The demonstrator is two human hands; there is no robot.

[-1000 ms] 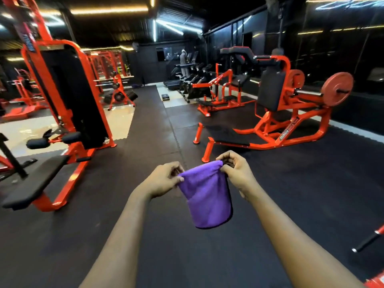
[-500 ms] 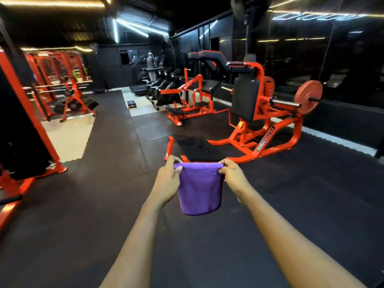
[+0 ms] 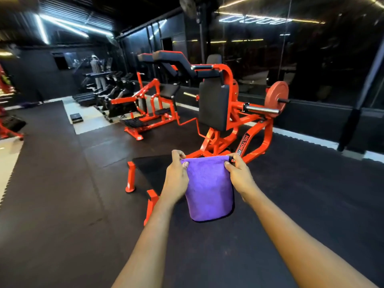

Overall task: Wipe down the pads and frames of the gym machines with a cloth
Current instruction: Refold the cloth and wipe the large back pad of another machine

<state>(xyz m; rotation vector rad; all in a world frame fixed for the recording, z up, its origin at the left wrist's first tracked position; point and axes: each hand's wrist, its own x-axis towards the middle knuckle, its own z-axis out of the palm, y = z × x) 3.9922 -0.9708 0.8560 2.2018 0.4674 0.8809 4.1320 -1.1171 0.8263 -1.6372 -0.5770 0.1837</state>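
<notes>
A folded purple cloth (image 3: 208,188) hangs in front of me, stretched between both hands. My left hand (image 3: 176,176) pinches its top left corner and my right hand (image 3: 239,174) pinches its top right corner. Just beyond the cloth stands an orange-framed machine (image 3: 252,140) with a black upright back pad (image 3: 213,106), a black foot platform (image 3: 149,169) on the floor and a red weight plate (image 3: 277,94) on its right arm. The cloth touches no part of the machine.
A second orange machine (image 3: 149,113) stands behind to the left, with a row of black cardio machines (image 3: 108,92) farther back. Black rubber floor (image 3: 58,194) spreads left and right. A dark mirrored wall (image 3: 311,65) runs along the right side.
The view has swung right and closer to the orange machine, which now fills the centre. My hands have spread the cloth's top edge flat and keep holding both corners.
</notes>
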